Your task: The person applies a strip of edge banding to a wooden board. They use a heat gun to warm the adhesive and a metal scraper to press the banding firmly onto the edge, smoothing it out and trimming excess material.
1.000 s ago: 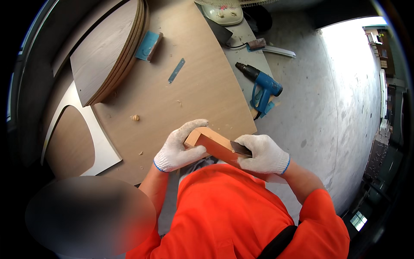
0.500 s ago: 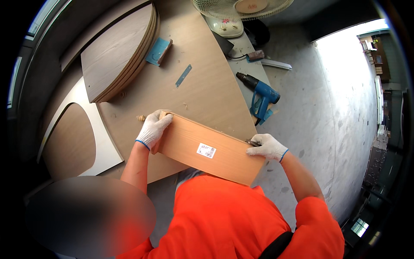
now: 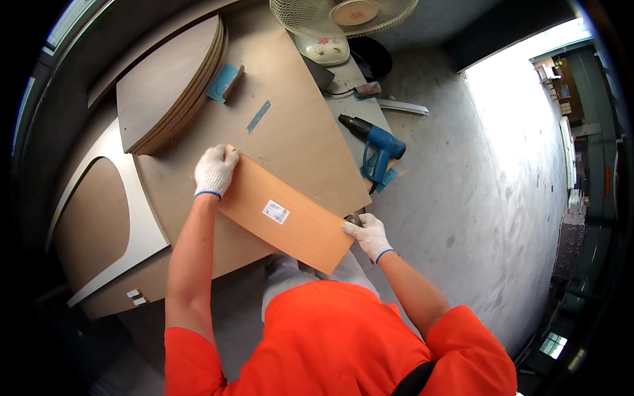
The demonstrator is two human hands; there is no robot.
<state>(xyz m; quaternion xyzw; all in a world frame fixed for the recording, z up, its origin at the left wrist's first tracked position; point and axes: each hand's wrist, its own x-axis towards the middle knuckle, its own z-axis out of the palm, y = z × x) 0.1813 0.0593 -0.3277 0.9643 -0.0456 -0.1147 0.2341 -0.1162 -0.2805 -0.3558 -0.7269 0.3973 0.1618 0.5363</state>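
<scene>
A light orange-brown wood-grain board (image 3: 297, 231) with a white printed label (image 3: 276, 212) lies slanted across the near edge of the bench. My left hand (image 3: 216, 171), in a white knitted glove, is closed round its far left corner, thumb on top. At the board's right end is my gloved right hand (image 3: 370, 236), fingers closed on a small dark tool (image 3: 355, 218) whose kind I cannot make out. The right thumb touches the board's edge. Beyond the board a flat blue-grey metal strip (image 3: 259, 116) lies on the bench.
Stacked curved wood panels (image 3: 168, 82) and a blue-faced block (image 3: 223, 83) sit on the bench (image 3: 297, 145). A white frame with a curved opening (image 3: 148, 218) is at left. A blue heat gun (image 3: 376, 145), a fan (image 3: 347, 16) and a white strip (image 3: 403, 106) are at right.
The board and both hands have shifted left in the view, as has the whole scene. My left hand now covers the corner from above, and its arm is straighter.
</scene>
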